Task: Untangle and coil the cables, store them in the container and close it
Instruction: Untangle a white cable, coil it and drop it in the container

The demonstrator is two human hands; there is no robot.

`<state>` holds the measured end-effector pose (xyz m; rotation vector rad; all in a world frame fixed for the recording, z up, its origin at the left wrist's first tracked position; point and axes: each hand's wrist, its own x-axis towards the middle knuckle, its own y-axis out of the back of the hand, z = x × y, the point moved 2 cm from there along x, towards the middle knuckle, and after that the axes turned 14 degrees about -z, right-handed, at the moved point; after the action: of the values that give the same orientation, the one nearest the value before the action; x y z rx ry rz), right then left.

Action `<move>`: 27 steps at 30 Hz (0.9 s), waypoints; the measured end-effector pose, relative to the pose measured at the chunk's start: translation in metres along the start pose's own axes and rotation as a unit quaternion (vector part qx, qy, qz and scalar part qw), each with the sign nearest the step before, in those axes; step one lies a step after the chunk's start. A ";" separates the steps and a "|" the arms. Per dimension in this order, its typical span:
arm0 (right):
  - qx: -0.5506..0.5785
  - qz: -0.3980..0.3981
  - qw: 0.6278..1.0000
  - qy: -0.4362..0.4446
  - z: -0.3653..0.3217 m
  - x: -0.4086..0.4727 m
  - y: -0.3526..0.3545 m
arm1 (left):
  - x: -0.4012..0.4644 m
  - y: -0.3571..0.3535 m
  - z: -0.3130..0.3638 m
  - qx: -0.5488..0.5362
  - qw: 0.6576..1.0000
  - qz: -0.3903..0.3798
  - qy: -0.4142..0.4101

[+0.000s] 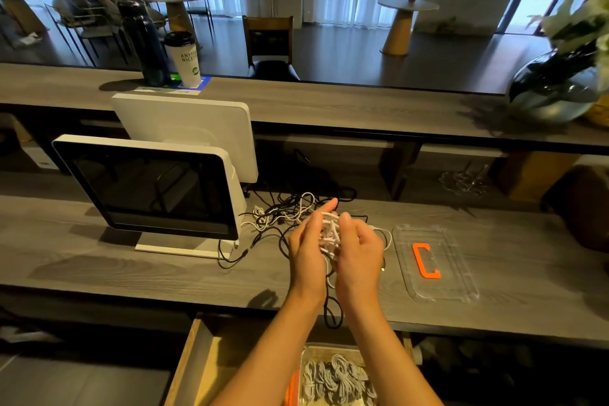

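My left hand [309, 247] and my right hand [357, 250] are raised above the desk, and both hold a small bundle of white cable [329, 232] between them. A black cable [331, 306] hangs from the bundle over the desk's front edge. Behind my hands lies a tangle of black and white cables [286, 211]. The clear container lid [435, 260] with its orange handle [425, 260] lies flat on the desk to the right. Below, in an open wooden drawer [194, 359], the clear container [333, 376] holds several coiled grey cables.
A white point-of-sale monitor [148, 188] stands on the desk [131, 273] at the left, its cords running into the tangle. The raised counter behind carries a paper cup [183, 58], a dark bottle [141, 43] and a glass vase [557, 89] at the right.
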<state>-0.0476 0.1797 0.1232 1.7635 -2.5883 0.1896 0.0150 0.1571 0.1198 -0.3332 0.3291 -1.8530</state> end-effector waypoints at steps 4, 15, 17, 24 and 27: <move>-0.165 0.013 0.982 0.095 -0.006 0.005 0.022 | 0.006 0.005 0.002 -0.080 0.994 -0.026 0.071; -0.089 0.021 0.996 0.019 0.002 0.000 0.005 | -0.003 -0.013 -0.001 -0.026 0.999 0.033 -0.009; -0.082 0.029 0.996 0.010 0.004 0.000 0.004 | -0.005 -0.013 -0.002 -0.015 0.999 0.024 -0.028; -0.046 0.046 0.998 0.022 0.003 0.001 0.005 | -0.005 -0.012 -0.006 0.069 0.994 -0.015 -0.081; -0.047 0.057 0.997 0.026 0.005 0.003 0.008 | -0.006 -0.010 -0.012 0.054 0.995 -0.025 -0.077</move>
<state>-0.0557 0.1795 0.1175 1.5606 -2.6166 0.1092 0.0032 0.1667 0.1120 -0.4110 0.1150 -1.8738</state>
